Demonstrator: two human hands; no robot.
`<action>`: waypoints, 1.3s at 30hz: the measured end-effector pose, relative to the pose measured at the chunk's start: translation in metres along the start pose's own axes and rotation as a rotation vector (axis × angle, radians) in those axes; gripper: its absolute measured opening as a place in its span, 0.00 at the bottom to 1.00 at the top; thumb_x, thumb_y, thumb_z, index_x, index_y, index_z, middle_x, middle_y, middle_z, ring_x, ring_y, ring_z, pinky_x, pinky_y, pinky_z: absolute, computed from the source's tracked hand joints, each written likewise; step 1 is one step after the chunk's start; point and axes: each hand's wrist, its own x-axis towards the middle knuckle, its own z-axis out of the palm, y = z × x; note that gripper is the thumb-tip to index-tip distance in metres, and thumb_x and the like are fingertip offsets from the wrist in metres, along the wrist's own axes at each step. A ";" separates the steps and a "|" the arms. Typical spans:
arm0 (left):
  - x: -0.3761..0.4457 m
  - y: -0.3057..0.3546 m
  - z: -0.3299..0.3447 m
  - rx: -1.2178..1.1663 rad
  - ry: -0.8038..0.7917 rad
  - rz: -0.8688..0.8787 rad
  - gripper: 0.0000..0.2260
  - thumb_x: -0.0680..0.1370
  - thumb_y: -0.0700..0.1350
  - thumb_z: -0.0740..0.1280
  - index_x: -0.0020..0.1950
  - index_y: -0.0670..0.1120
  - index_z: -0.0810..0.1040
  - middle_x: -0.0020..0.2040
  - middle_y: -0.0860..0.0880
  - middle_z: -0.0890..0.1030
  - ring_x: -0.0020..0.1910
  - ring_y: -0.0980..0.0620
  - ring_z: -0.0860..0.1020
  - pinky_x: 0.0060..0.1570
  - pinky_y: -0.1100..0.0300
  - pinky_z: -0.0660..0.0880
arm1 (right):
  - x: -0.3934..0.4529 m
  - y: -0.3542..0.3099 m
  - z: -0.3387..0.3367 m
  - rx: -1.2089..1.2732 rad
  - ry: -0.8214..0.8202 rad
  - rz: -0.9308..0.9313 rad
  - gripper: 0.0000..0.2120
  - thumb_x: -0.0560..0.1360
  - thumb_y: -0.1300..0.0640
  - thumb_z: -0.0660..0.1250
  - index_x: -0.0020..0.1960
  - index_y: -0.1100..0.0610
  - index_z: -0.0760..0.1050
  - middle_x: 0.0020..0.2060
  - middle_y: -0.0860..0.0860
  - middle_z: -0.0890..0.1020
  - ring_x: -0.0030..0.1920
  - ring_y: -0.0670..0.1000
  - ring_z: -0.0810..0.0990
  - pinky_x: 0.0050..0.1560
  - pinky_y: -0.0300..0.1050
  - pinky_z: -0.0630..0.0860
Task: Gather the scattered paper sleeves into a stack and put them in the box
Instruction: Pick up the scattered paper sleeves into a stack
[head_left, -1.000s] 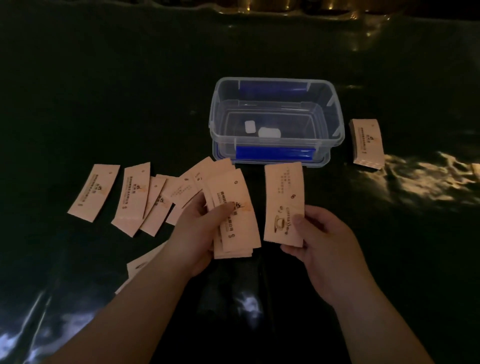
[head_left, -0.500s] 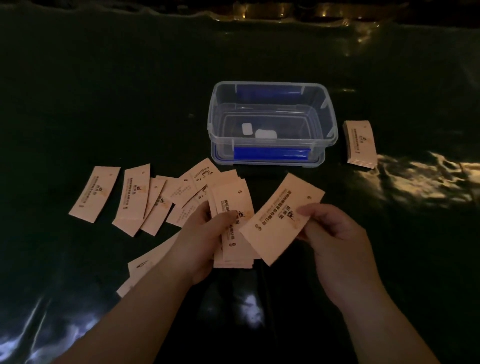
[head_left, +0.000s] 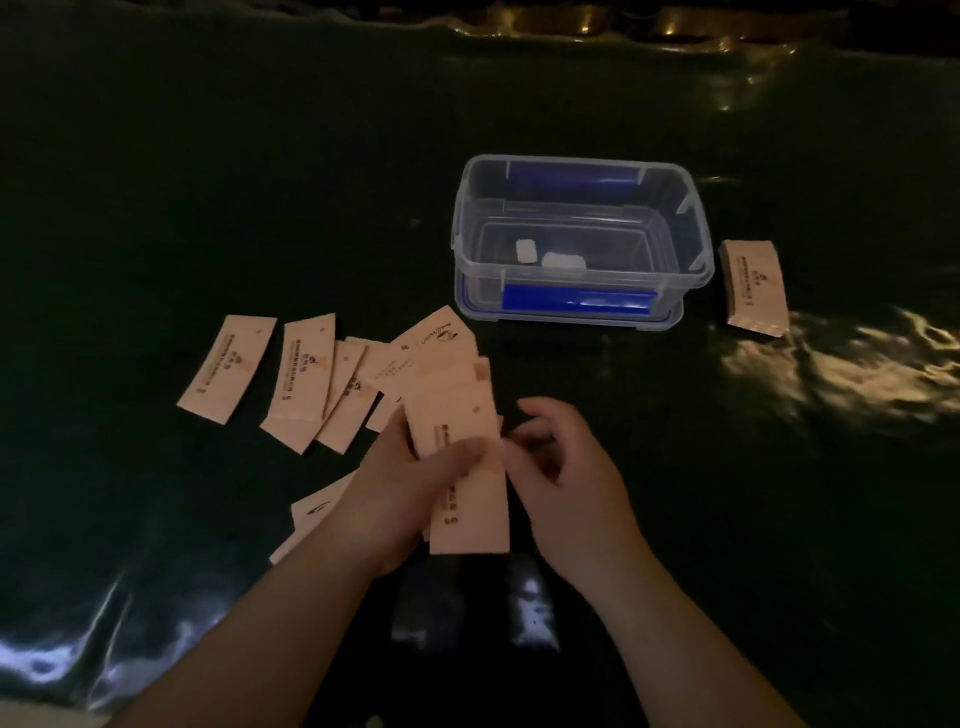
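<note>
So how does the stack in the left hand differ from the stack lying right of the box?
The held stack is gripped by the left hand above the table, its edges uneven; the stack beside the box rests untouched on the table, edges squared. The held one is near the person, the other farther off. Both are pinkish printed paper sleeves.

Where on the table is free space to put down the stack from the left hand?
Bare cloth lies between the box and the right hand, and between the box and the finished pile. It is crowded left of the left hand, where loose sleeves overlap.
</note>
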 end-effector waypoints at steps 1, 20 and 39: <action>0.000 0.003 -0.010 -0.044 0.041 0.000 0.28 0.65 0.49 0.77 0.62 0.64 0.75 0.61 0.48 0.85 0.55 0.44 0.87 0.52 0.40 0.84 | 0.005 0.004 0.005 0.015 0.070 0.033 0.17 0.79 0.48 0.68 0.62 0.32 0.69 0.46 0.34 0.76 0.49 0.29 0.75 0.40 0.32 0.68; -0.010 0.000 -0.091 -0.252 0.141 0.007 0.42 0.53 0.49 0.83 0.65 0.66 0.76 0.55 0.48 0.88 0.54 0.43 0.88 0.44 0.40 0.85 | 0.067 -0.018 0.059 -0.500 0.006 0.247 0.36 0.72 0.52 0.76 0.76 0.48 0.64 0.70 0.51 0.73 0.70 0.57 0.68 0.66 0.62 0.68; 0.016 -0.018 0.021 -0.156 0.005 -0.093 0.35 0.61 0.46 0.81 0.66 0.61 0.75 0.57 0.47 0.88 0.53 0.45 0.87 0.50 0.39 0.84 | -0.037 0.028 -0.049 0.870 0.300 0.618 0.05 0.80 0.55 0.69 0.54 0.47 0.81 0.39 0.52 0.89 0.35 0.48 0.86 0.39 0.49 0.78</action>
